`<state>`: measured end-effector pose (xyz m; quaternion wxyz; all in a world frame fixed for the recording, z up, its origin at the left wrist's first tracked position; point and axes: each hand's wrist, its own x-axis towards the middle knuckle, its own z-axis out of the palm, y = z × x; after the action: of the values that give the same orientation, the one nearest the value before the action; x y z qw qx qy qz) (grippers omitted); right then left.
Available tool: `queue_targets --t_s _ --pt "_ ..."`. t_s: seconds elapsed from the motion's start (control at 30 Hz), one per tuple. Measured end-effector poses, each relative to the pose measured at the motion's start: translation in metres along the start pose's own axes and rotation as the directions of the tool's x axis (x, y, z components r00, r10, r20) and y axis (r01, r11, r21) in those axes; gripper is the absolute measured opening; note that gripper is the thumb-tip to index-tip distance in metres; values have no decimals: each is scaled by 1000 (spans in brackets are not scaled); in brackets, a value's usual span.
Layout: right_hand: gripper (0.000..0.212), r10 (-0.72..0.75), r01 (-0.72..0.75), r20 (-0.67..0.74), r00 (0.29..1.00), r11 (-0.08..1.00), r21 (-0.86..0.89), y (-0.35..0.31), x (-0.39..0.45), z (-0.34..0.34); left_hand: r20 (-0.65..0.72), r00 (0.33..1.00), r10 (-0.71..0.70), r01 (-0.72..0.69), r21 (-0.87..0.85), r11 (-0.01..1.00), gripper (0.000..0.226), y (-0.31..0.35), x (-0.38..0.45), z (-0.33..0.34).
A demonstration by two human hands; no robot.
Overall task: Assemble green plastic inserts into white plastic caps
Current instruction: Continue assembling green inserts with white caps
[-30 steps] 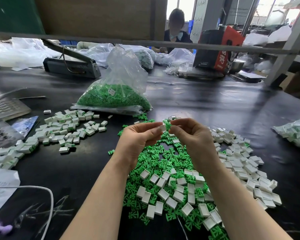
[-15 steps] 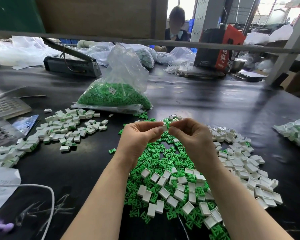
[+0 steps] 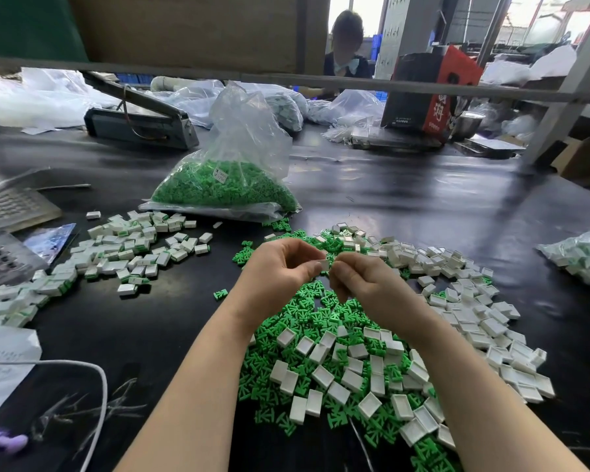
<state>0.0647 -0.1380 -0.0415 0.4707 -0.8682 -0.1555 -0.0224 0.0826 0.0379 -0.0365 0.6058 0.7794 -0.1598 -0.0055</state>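
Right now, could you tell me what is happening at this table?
A person is fitting green inserts into white caps. The left hand pinches a white cap while the right hand meets it above the mixed pile of loose parts. Finished pieces lie to the left, beside a bag of green inserts.

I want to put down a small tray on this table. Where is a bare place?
Bare black table lies beyond the loose pile, right of the bag of green inserts. Another patch lies between the finished caps and the left forearm. Under both hands it is crowded.
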Motion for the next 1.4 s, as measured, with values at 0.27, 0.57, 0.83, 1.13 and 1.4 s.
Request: queue_targets --t_s 0.27,0.57,0.83,1.13,1.4 --pt "30 20 -19 82 996 1000 -12 4 -1 -1 159 985 -64 39 156 987 16 -1 -3 -1" --pt "33 3 -1 113 994 1000 -19 6 0 0 160 986 -42 3 236 972 20 -2 -2 -2" --pt "37 -20 41 140 990 988 -147 5 -2 -1 193 981 -20 -43 317 947 15 0 -4 -2" --pt "35 -17 47 167 986 983 -180 1 -4 -2 221 975 -33 -55 378 924 22 4 -5 -3" --pt "33 1 52 185 983 958 -282 0 -4 0 232 972 -38 -66 424 903 25 0 -4 -3"
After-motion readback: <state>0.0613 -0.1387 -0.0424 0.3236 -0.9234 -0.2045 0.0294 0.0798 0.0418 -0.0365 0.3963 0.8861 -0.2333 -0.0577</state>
